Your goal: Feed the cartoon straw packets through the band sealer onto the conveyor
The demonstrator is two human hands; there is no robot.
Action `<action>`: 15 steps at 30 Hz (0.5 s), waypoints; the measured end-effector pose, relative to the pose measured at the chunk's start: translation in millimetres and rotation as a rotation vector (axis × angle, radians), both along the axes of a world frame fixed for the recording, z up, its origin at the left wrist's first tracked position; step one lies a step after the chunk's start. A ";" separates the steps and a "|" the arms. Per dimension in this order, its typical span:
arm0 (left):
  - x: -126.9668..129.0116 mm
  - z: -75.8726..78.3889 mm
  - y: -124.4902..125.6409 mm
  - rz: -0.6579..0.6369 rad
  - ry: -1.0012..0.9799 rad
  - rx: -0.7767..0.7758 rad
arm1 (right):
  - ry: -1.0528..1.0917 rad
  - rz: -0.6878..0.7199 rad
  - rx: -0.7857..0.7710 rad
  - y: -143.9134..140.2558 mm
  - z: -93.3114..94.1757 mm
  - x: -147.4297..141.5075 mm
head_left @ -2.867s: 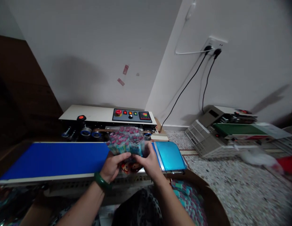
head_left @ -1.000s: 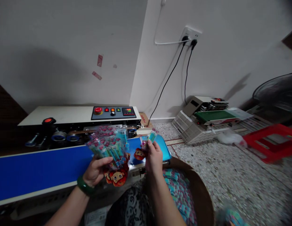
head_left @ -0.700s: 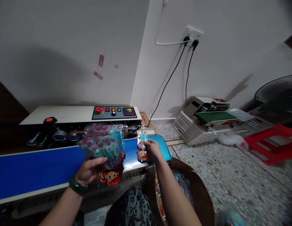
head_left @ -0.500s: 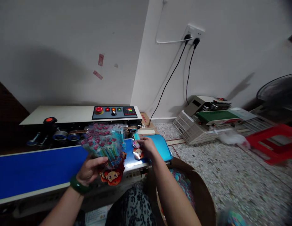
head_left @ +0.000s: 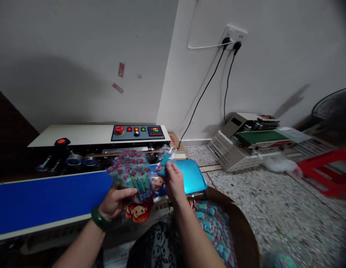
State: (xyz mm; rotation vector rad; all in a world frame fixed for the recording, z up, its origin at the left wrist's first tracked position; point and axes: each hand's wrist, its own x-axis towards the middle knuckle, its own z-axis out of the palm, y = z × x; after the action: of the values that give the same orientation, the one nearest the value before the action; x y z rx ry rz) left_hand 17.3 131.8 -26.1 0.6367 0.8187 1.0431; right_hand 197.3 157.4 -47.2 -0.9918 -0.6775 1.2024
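Observation:
My left hand [head_left: 114, 203] is closed around a thick stack of clear plastic packets [head_left: 132, 173] with pink and turquoise contents; cartoon faces with orange hair show at the stack's lower end. A green bangle circles that wrist. Right beside the stack, my right hand [head_left: 175, 180] pinches a single packet [head_left: 163, 165], turquoise at the top with a cartoon face below. Both hands are over the right part of the blue conveyor belt [head_left: 58, 197]. Behind them stands the band sealing machine [head_left: 75, 136], its control panel [head_left: 138, 133] lit with red and green digits.
A round brown container [head_left: 242, 223] by my right forearm holds many similar packets [head_left: 214, 227]. A second sealer with a green belt [head_left: 262, 137] rests on white crates [head_left: 228, 154] at the right. Near it are a red plastic stool [head_left: 326, 173] and a fan [head_left: 333, 108].
The single packet in my right hand has come up and is tilted, away from the sealer's edge. My left hand with the stack has shifted slightly right. The view has turned a little.

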 end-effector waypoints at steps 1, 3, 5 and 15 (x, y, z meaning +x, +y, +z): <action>-1.6 -0.5 0.5 0.011 0.010 -0.006 | -0.010 -0.069 -0.035 2.5 -3.5 10.1; -5.3 -1.7 1.7 0.028 0.018 -0.013 | -0.080 -0.145 -0.140 7.8 -10.7 31.5; -8.1 -2.2 2.8 0.038 0.016 -0.015 | -0.186 -0.110 -0.254 13.9 -17.3 48.3; -1.2 1.8 5.4 0.055 -0.009 0.034 | -0.379 0.030 -0.286 41.3 -7.5 29.3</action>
State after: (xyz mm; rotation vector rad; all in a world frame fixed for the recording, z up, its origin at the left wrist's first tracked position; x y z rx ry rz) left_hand 16.1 137.2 -24.4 0.6409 0.8160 1.1105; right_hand 226.6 198.6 -54.7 -1.4772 -0.8314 1.1681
